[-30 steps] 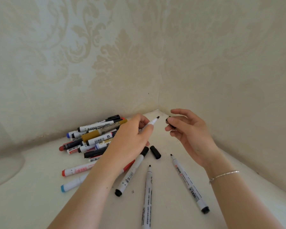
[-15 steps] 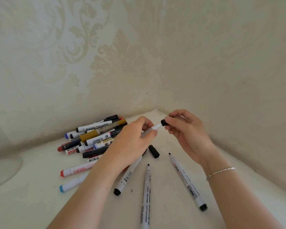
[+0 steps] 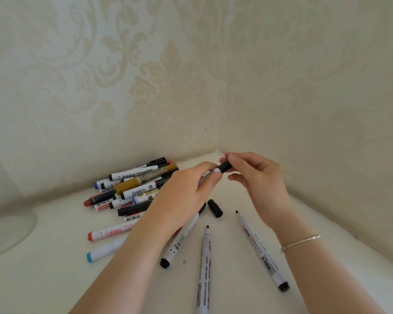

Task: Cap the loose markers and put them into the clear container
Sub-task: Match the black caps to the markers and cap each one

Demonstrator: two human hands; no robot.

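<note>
- Markers are the job: one slim white-barrelled marker [image 3: 210, 175] is held above the table, its barrel gripped in the curled fingers of the left hand [image 3: 186, 191].
- Right hand [image 3: 256, 177] pinches a short black plastic cap [image 3: 224, 166] between thumb and fingertips, the cap sitting over the marker's tip; whether it is pushed fully home cannot be told.
- Step in hand, as I judge it: capping. Next comes a firm push along the barrel's line, then carrying the marker left to the clear container [image 3: 8, 232], of which only a faint rounded transparent base shows at the left edge, well apart from the hands.
- Two uncapped white markers [image 3: 205, 264] [image 3: 260, 250] lie on the smooth cream table [image 3: 55, 286] with bare black tips pointing away; a loose black cap [image 3: 215, 208] rests between them and the left hand.
- A third white marker [image 3: 179, 241] runs partly under the left wrist.
- Behind, a heap of capped markers [image 3: 134, 189] in mixed colours lies against the patterned cream wall; all are hard, smooth cylinders that would roll easily.
</note>
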